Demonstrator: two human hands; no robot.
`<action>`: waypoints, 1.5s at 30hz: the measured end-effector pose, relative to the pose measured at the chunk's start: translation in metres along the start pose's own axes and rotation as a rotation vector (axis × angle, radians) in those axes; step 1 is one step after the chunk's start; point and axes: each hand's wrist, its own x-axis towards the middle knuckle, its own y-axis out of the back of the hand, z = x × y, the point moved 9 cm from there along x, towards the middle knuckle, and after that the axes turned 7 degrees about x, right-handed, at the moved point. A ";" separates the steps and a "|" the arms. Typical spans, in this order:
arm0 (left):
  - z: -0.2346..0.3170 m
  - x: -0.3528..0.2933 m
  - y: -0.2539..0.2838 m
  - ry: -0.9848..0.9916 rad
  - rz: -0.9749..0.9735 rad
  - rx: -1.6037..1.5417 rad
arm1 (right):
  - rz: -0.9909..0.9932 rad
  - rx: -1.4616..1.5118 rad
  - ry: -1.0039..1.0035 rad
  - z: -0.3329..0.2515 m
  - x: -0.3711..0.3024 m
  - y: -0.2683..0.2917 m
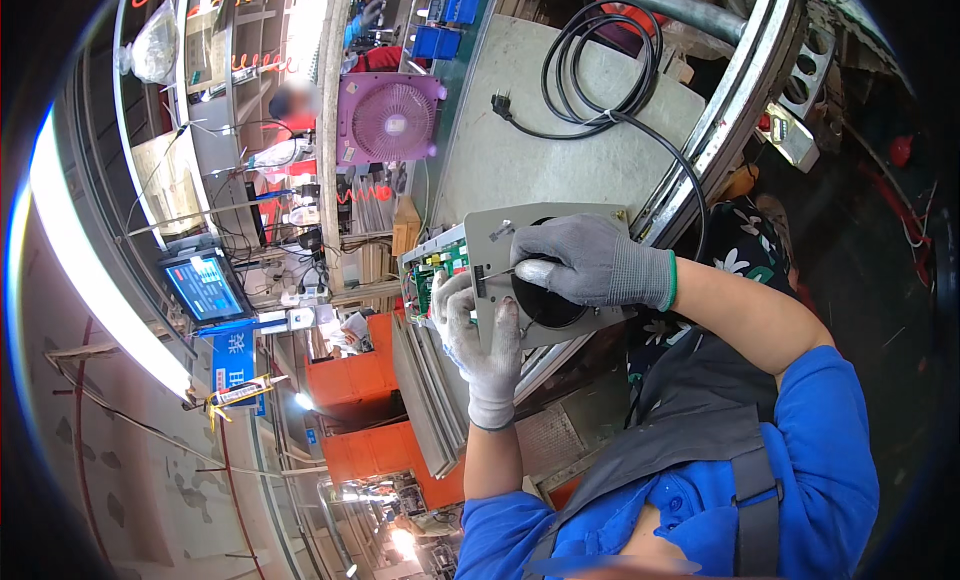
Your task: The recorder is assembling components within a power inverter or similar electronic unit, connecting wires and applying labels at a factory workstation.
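Note:
A grey metal panel [487,232] with a large black round area [545,305] stands tilted in front of me at the bench edge. Behind its left edge, green circuit boards [430,280] with small parts show. My left hand [480,345], in a whitish glove, grips the panel's lower left edge, thumb on the face and fingers near the boards. My right hand [590,262], in a grey glove, is closed over the panel's middle, covering part of the black area. Between its fingertips a thin metal rod [497,274] points left at the panel; its other end is hidden.
A coiled black power cable [565,90] with a plug [502,106] lies on the grey bench top [485,170]. Beyond the bench stand a purple fan [390,120], blue bins [436,43] and a lit screen [205,286]. Long grey panels [428,400] are stacked lower left.

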 end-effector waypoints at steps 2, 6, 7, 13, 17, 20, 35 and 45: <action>0.001 0.001 0.001 0.008 0.008 -0.027 | -0.020 -0.002 -0.022 0.002 0.000 -0.001; -0.029 -0.001 -0.003 0.404 -0.039 -0.451 | -0.031 0.001 -0.034 -0.002 0.000 0.000; -0.029 0.000 -0.003 0.402 -0.038 -0.451 | -0.028 -0.001 -0.036 0.000 0.001 -0.001; -0.022 0.003 -0.003 0.345 -0.051 -0.389 | -0.022 -0.028 -0.043 0.003 0.000 -0.003; -0.019 0.003 -0.004 0.339 -0.037 -0.428 | -0.028 -0.035 -0.058 0.001 0.000 -0.002; -0.020 0.003 -0.002 0.354 -0.037 -0.440 | -0.047 -0.009 -0.096 0.003 0.001 -0.004; -0.074 0.066 0.027 0.265 -0.086 -0.328 | 0.424 0.725 -0.115 -0.004 -0.077 0.017; -0.417 -0.306 0.071 1.005 0.621 -0.192 | -0.418 -0.255 0.192 -0.014 -0.074 -0.122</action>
